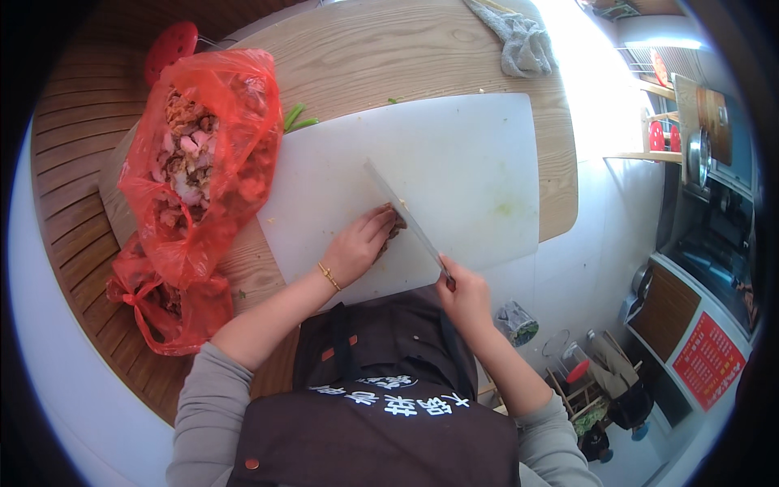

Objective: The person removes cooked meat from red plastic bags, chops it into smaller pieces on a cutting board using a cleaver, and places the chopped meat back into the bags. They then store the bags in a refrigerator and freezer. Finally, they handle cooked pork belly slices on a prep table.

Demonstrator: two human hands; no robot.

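Observation:
My left hand [359,246] presses a piece of brown meat [394,230] down on a white cutting board [468,164]. Its fingers cover most of the piece. In my right hand [465,296] is the handle of a kitchen knife [405,213], whose blade slants across the board along the right side of the meat. Whether the edge has entered the meat cannot be seen. To the left of the board stands a gaping red plastic bag [252,115] with many chunks of meat [190,152] inside. Below it sits a smaller red bag [201,316], also with meat in it.
Green vegetable pieces [298,119] lie at the board's upper left edge on the wooden table [365,55]. A grey cloth [524,45] hangs near the far corner. On the floor side stands a lined bin [517,322]. Another person [627,389] is at lower right.

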